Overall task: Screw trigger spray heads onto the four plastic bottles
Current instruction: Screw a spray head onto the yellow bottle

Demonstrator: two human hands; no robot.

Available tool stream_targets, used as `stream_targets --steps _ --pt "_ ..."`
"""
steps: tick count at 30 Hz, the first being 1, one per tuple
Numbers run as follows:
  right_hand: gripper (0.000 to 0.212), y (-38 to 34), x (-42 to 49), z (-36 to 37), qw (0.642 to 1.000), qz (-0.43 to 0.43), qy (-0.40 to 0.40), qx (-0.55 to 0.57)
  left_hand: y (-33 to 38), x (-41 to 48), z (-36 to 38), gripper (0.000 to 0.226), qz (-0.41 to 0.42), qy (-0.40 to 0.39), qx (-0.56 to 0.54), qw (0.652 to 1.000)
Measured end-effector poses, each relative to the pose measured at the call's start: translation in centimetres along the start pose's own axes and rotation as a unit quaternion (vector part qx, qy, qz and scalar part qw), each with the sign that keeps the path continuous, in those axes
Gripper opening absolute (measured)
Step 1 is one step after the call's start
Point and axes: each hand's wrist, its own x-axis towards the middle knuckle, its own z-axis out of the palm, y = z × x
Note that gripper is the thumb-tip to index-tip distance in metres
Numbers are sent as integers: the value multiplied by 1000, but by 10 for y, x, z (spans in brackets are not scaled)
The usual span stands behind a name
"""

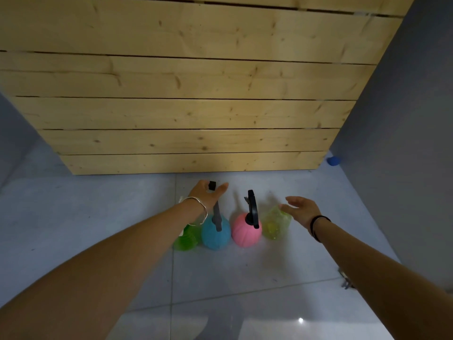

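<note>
Grey tiled floor (98, 217), pine-plank crate (186, 94) behind, grey walls. Four bottles in a row on the floor: green (185, 238), blue (215, 233), pink (245, 231), yellow-green (276, 223). No readable labels. Left hand (207, 193) wraps blue's spray head (212, 185); right hand (302, 209) spread, empty, over yellow-green.
</note>
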Motion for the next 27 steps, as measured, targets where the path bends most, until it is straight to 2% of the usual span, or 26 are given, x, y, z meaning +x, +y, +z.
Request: stream_targets --steps 4,7,13,18,23,27 --pt "38 12 3 2 1000 -4 10 -18 10 2 4 54 15 18 -31 999" --pt "31 18 3 0 999 -13 35 -26 16 -2 9 74 43 40 -24 998" --pt "31 2 -3 -35 997 -46 37 -56 43 -17 33 61 189 75 49 978" --pt "33 -13 -24 -91 997 -49 -8 56 54 -35 77 62 238 -12 94 967" --pt "25 3 -50 -133 985 -29 -79 153 63 -50 124 77 247 -111 151 951" --pt "45 34 -65 -146 969 -4 -131 210 61 -60 159 92 237 -183 203 932"
